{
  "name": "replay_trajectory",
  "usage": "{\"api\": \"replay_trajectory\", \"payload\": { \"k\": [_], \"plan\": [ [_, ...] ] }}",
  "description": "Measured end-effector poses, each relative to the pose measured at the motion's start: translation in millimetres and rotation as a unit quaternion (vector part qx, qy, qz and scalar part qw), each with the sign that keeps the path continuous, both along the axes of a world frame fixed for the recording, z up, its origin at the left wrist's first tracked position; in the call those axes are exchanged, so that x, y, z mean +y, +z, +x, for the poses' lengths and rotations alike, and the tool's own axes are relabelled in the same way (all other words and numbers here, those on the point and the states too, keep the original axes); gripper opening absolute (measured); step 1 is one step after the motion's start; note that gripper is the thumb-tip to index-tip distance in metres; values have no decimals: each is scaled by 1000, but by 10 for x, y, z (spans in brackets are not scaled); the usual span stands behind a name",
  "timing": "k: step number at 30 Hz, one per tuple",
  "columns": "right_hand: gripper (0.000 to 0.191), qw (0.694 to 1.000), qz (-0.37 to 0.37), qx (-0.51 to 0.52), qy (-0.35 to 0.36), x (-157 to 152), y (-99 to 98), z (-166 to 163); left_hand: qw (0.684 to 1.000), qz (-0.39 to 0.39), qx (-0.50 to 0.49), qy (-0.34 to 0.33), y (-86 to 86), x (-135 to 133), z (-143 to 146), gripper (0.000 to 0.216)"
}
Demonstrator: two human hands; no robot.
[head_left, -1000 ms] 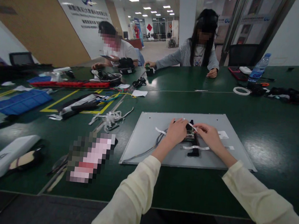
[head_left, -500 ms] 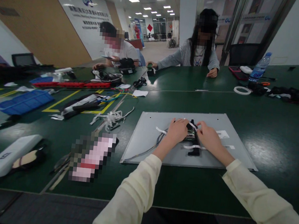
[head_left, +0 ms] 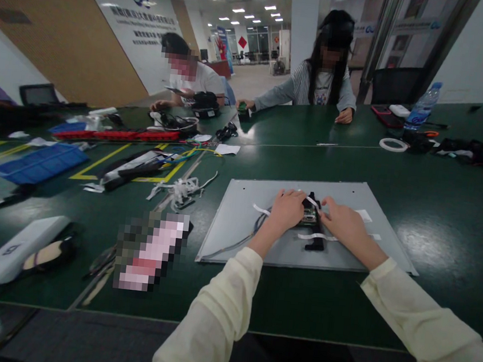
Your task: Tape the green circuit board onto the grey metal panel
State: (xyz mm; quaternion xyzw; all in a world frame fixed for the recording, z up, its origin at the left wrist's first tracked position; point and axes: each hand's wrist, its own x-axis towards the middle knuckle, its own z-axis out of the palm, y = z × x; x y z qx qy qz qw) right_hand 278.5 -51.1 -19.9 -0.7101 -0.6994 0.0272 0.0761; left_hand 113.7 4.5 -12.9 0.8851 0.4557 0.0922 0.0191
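The black device with a circuit board (head_left: 308, 218) lies between the two hands, on the pale grey panel (head_left: 239, 204). Taking twelve o'clock as straight away from the wearer, the left hand (head_left: 287, 210) sits at the device's nine o'clock, its curled fingers over that side and hiding part of it — whether they clasp it or merely rest there, I cannot tell.

The right hand (head_left: 346, 229) is at three o'clock, thumb and forefinger pointing inward. The upper white strip (head_left: 312, 202) crosses the device just past twelve o'clock and runs down toward those fingertips; its near end meets them, though the view is too small to tell whether they pinch it or only touch it. Most of the strip lies inward of the right fingertips, on the left hand's side.

The lower white strip (head_left: 319, 236) crosses at about five o'clock, one end reaching beneath the right hand. Just below it, the black bracket foot (head_left: 314, 246) lies flat on the panel. Grey cables (head_left: 241, 242) trail toward eight o'clock, and a short white strip (head_left: 261, 209) shows at nine o'clock, beyond the left hand.

Off the panel, a tangle of white strips (head_left: 182, 191) lies near nine o'clock — a white ring (head_left: 393, 145) is at one.
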Motion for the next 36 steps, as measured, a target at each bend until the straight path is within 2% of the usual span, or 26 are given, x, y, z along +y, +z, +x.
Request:
{"api": "replay_trajectory", "payload": {
  "k": [5,9,13,17,20,24,29,36],
  "plan": [
    [31,999,17,13,26,-73,-23,96,1000,4,-3,8,-9,-31,10,41],
    [30,997,59,25,52,-94,-56,160,1000,-6,-13,6,15,-55,9,44],
    [27,982,112,76,133,-52,-109,187,1000,-17,-7,-4,9,-42,-7,48],
    [32,964,128,131,192,-13,-159,206,1000,-11,-2,-12,-25,-29,-24,47],
    [32,960,122,156,199,-5,-173,218,1000,-1,-16,-14,-23,-49,-35,47],
    [32,956,114,175,205,-4,-163,220,998,10,-34,-52,22,-96,-45,43],
    [32,956,109,183,203,-4,-159,224,997,-41,-25,-64,86,-111,-68,42],
    [32,956,104,182,206,-4,-159,246,995,-47,-8,-92,112,-94,-123,45]
  ]
}}
